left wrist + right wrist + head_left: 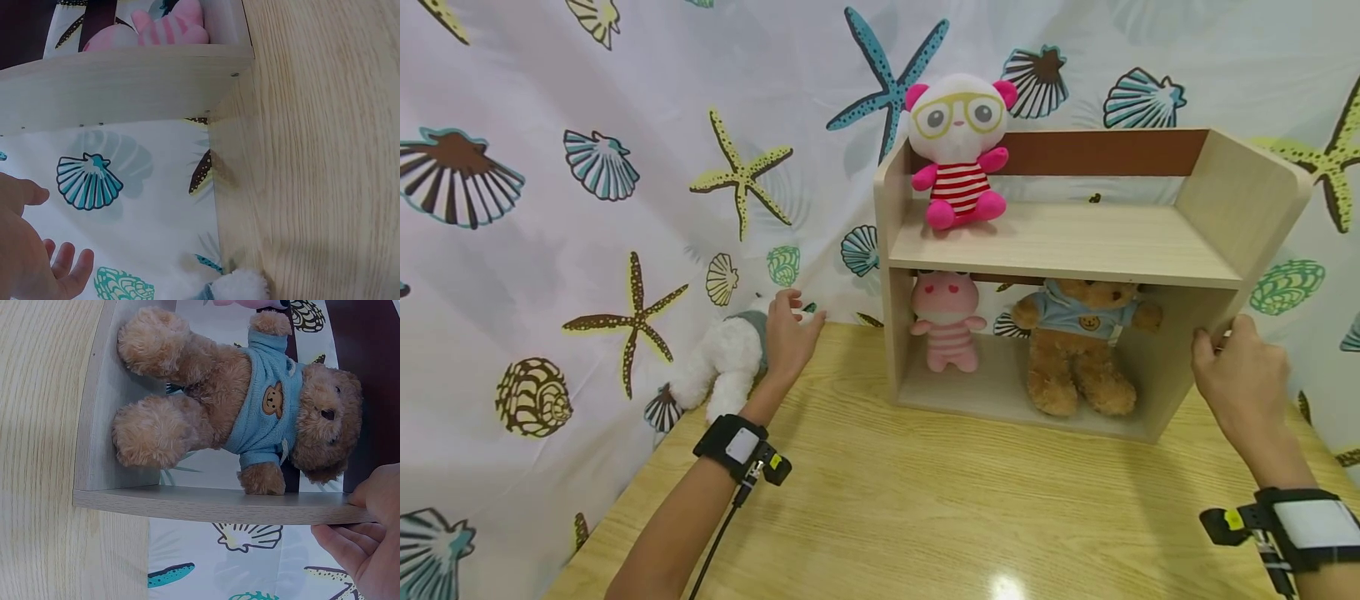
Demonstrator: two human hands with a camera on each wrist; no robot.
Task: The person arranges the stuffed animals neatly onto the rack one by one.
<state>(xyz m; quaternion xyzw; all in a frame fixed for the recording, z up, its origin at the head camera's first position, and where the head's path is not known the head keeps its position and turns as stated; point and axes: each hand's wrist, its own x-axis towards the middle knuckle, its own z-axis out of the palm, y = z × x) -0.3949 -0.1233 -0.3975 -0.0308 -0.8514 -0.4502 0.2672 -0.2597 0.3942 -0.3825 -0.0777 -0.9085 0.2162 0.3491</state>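
At the right, my right hand (1243,375) grips the side panel of a two-tier wooden shelf (1067,242), thumb on its inner face and fingers outside, as the right wrist view shows. Left of the shelf, my left hand (790,337) is beside a white plush toy (730,358) with a grey-blue garment. Its fingers are spread and loosely bent, with nothing between them in the left wrist view. A pink-and-white plush panda (958,150) sits on the upper tier. Below stand a pink striped plush toy (947,321) and a brown teddy bear (237,394) in a blue top.
The shelf stands on a light wooden table (880,508) at its back edge. Behind hangs a white cloth (647,217) printed with shells and starfish. A cable (715,542) runs from the left wrist camera along the forearm.
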